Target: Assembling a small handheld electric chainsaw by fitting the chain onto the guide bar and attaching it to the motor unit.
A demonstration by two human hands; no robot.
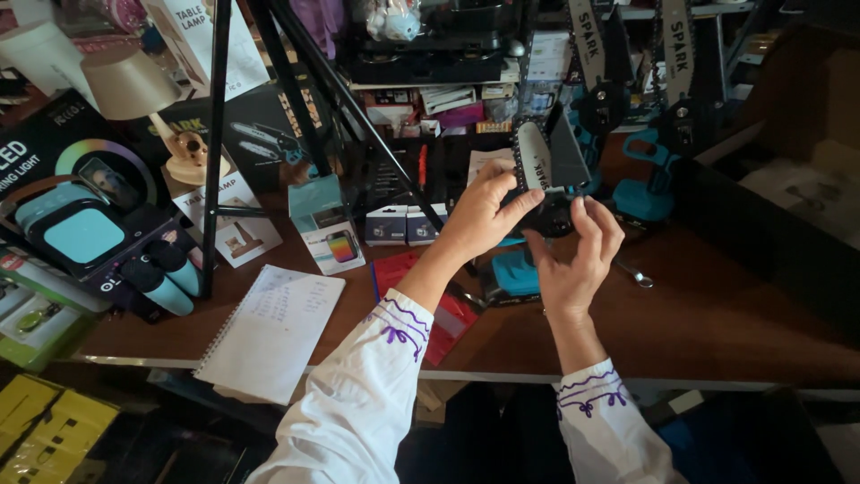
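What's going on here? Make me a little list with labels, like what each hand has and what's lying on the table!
Place: brown wooden table crowded with boxes and gadgets
Left hand: grips the small chainsaw from the left, thumb along its bar
Right hand: fingertips on the chainsaw's black body
Chainsaw: held up above the table, bar pointing up
Below the hands: teal tool part, red folder
Left of the arms: spiral notebook
Right of the hands: small wrench
Sleeves: white with purple stitching

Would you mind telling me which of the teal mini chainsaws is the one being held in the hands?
The front chainsaw, gripped by the left hand and right hand above the table; the other two chainsaws stand untouched behind.
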